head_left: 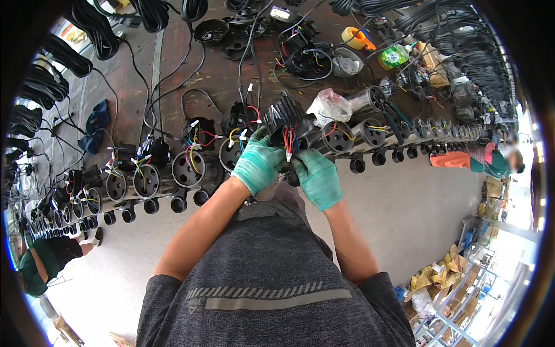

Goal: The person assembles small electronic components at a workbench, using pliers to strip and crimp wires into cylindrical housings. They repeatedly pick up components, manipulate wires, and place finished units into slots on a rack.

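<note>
Both green-gloved hands, left hand [257, 163] and right hand [317, 177], grip closed around a black ribbed motor housing [287, 120] trailing coloured wires. A crumpled clear plastic bag [328, 106] lies just beside it on the tabletop [173, 69]; a green bottle [395, 56] stands farther back.

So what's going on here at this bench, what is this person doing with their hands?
A person in green gloves stands at a long workbench and holds a black ribbed motor housing up in front of them. The left hand grips it from below, and the right hand is at the coloured wires hanging out of it. A row of similar housings with loose wires lines the bench edge on both sides, with black cable bundles behind. Other people work at either end.
</note>
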A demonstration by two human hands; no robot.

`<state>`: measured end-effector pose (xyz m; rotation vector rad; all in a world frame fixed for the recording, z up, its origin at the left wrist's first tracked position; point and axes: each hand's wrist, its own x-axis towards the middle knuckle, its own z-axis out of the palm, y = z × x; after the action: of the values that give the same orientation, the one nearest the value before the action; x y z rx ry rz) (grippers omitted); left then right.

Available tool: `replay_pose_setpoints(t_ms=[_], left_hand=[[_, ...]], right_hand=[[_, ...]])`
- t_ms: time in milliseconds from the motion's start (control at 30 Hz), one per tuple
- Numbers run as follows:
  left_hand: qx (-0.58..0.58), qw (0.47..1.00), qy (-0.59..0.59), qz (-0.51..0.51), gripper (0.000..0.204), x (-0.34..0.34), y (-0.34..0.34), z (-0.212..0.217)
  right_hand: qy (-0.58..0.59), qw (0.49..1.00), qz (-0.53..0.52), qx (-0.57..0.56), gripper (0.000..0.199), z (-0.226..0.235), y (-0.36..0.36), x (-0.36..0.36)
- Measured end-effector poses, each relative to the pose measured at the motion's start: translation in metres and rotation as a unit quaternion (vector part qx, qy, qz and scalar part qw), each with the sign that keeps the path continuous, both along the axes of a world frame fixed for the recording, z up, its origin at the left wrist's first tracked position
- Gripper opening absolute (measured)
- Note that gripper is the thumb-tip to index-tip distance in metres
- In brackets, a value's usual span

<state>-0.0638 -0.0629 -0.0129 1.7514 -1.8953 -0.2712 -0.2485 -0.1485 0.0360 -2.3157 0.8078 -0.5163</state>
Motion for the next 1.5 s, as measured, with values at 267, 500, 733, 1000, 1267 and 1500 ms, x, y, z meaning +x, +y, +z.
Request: replay_pose_setpoints(t_ms=[267, 500, 733, 1000, 1267, 1500], left_hand=[[0.033, 0.999, 0.013, 0.028, 0.019, 0.002, 0.001, -0.006], [0.022, 0.999, 0.012, 0.025, 0.028, 0.002, 0.001, -0.006], [0.024, 0.999, -0.002, 0.034, 0.029, 0.003, 0.0, -0.008], [0.026, 0.998, 0.042, 0.024, 0.026, 0.005, 0.001, 0.001], [0.001, 0.999, 0.032, 0.023, 0.011, 0.004, 0.001, -0.004], [0.038, 0.999, 0.003, 0.007, 0.021, 0.007, -0.001, -0.001]], right_hand=[[0.13, 0.987, 0.094, 0.022, 0.029, 0.031, -0.035, 0.0], [0.248, 0.939, -0.172, -0.163, 0.065, 0.062, -0.238, -0.093], [0.532, 0.827, -0.122, -0.132, 0.104, 0.026, -0.294, -0.1], [0.166, 0.963, -0.15, -0.148, 0.081, 0.042, -0.17, -0.111], [0.108, 0.992, 0.006, -0.069, 0.075, -0.008, 0.014, -0.073], [0.115, 0.993, -0.024, 0.013, 0.081, -0.009, 0.024, -0.044]])
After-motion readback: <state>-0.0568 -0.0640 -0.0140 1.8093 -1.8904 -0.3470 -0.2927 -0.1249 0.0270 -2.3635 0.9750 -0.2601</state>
